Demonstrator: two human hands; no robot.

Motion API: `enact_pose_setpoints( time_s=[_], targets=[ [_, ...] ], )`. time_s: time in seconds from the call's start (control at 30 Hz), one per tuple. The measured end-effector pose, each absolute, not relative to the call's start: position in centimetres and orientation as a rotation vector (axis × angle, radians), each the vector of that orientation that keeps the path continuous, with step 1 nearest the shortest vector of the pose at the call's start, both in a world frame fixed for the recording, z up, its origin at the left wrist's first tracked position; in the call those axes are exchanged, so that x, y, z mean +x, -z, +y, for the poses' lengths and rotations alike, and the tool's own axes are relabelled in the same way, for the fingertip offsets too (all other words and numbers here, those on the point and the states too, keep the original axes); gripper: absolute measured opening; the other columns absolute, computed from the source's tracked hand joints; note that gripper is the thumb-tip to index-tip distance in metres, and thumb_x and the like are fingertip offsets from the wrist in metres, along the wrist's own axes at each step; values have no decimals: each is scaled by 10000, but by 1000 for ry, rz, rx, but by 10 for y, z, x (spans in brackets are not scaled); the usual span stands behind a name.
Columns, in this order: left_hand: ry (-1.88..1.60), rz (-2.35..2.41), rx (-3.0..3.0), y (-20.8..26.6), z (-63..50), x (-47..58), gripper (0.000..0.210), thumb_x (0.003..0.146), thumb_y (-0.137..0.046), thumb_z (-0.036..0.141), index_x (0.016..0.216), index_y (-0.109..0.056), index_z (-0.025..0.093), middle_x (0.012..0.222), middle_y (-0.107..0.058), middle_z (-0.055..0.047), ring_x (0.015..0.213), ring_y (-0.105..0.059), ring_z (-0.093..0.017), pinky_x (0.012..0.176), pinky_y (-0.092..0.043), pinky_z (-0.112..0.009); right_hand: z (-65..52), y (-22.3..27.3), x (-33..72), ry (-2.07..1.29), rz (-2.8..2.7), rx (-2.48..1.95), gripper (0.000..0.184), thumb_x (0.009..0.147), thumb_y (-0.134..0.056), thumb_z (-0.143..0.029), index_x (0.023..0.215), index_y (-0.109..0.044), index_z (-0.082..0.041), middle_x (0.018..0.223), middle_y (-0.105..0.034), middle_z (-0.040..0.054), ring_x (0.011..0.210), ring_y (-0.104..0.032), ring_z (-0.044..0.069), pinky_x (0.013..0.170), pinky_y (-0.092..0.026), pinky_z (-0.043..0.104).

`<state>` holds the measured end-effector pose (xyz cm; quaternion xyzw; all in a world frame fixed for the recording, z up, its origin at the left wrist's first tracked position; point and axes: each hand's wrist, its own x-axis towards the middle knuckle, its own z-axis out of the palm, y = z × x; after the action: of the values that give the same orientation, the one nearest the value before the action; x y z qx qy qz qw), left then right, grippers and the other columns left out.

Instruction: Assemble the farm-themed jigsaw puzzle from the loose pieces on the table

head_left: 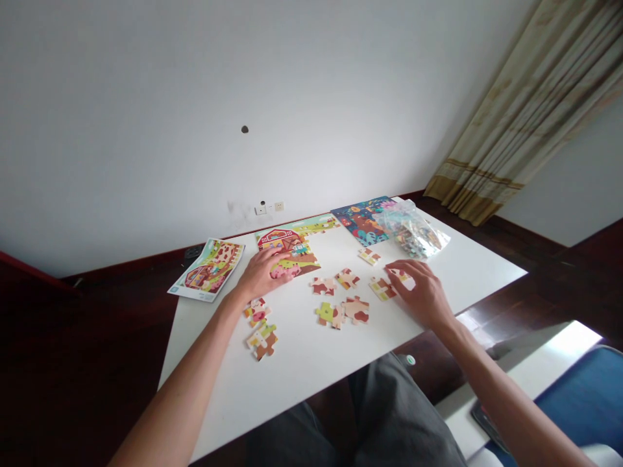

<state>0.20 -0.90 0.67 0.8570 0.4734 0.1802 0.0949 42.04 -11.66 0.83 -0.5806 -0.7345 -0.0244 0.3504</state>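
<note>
White table (302,363), left hand (265,272) spread flat on the farm puzzle (292,250), right hand (421,292) pinching a loose piece (403,277)

A home room: curtain (525,110) at the window, dark wood floor (97,337), puzzles on a white worktop (302,363).

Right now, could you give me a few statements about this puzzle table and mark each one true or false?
1. The left hand rests on the partly assembled red-barn farm puzzle. True.
2. The right hand lies inside the clear plastic bag of pieces. False: it is on the white table, at a loose piece.
3. The printed farm picture sheet lies at the table's left edge. True.
4. All pieces are joined. False: several lie loose.
</note>
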Motion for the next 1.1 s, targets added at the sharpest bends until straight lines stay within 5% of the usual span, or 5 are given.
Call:
enact_pose_setpoints(
  time_s=[0.23, 0.53, 0.67, 0.8, 1.1],
  targets=[
    [-545, 1389, 2538, -9, -10, 3, 595, 930, -642, 593, 1436, -635, 281, 1574, -524, -97, 1454, -482, -330, 1246, -360, -542, -149, -28, 371, -417, -2303, -1256, 538, 946, -720, -481, 1441, -615, -301, 1374, -686, 99, 1328, -578, 313, 1114, -506, 500],
    [-563, 1388, 2546, -10, -12, 4, 581, 936, -632, 601, 1428, -643, 291, 1534, -561, -94, 1416, -517, -318, 1224, -391, -521, -139, -45, 370, -695, -2302, -1277, 465, 932, -741, -440, 1369, -666, -300, 1323, -673, 93, 1122, -672, 250, 1002, -546, 395],
    [-561, 1393, 2554, -8, -11, 2, 592, 931, -648, 597, 1439, -631, 295, 1567, -531, -90, 1453, -480, -319, 1237, -367, -531, -122, -66, 363, -807, -2338, -1257, 356, 968, -680, -467, 1245, -733, -250, 981, -740, 55, 760, -661, 173, 715, -530, 300],
    [-536, 1405, 2541, -10, -11, 5, 613, 940, -612, 645, 1430, -643, 278, 1571, -529, -101, 1457, -472, -338, 1233, -367, -551, -68, -89, 356, -934, -2417, -1162, 327, 994, -624, -485, 1027, -777, -199, 822, -759, 41, 696, -657, 158, 636, -475, 268],
    [-572, 1373, 2536, -17, -14, 8, 573, 949, -619, 614, 1427, -649, 300, 1530, -557, -86, 1437, -490, -326, 1227, -386, -521, 78, -59, 345, -1144, -2436, -992, 384, 890, -713, -395, 1202, -780, -182, 1058, -804, 84, 762, -697, 138, 693, -552, 270]
  ],
)
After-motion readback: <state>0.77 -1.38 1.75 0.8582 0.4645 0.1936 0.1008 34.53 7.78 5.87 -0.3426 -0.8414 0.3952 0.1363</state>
